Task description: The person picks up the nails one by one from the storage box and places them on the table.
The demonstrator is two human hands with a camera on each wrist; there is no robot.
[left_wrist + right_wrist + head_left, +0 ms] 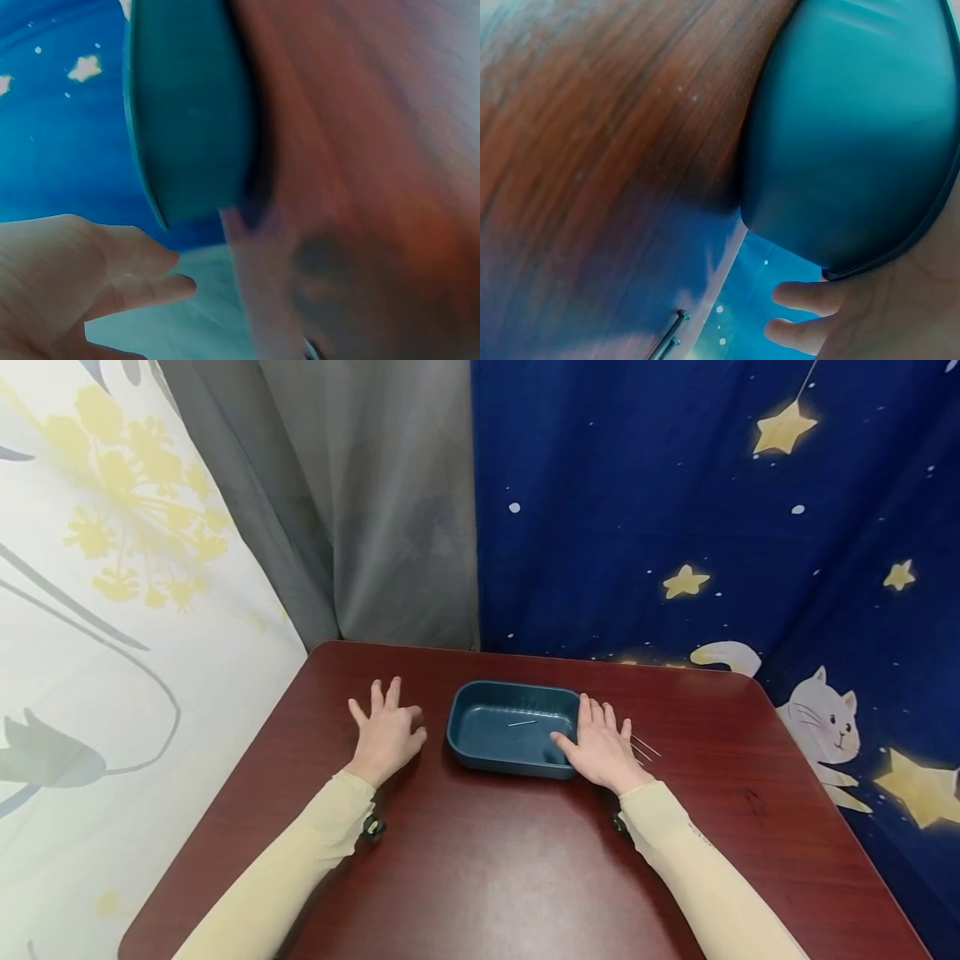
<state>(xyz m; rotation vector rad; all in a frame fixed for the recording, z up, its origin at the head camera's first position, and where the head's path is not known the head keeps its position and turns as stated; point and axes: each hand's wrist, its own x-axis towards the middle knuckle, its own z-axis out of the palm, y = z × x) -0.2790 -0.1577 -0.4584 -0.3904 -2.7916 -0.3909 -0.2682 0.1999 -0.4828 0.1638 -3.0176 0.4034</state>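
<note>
A dark teal rectangular box stands on the table, with one thin metal nail lying inside it. My right hand rests over the box's right rim, fingers extended and thumb over the inside. The right wrist view has the palm against the rim of the box. Left of the box, my left hand hovers with three fingers spread and the index finger and thumb bent toward each other. Nothing shows between those fingertips. Several thin nails lie to the right of my right hand, their heads visible beside the box.
The reddish-brown table has rounded corners. Behind it hang a grey curtain and a blue star-patterned curtain. A white patterned curtain runs along the left side. A small shiny metal tip shows low in the left wrist view.
</note>
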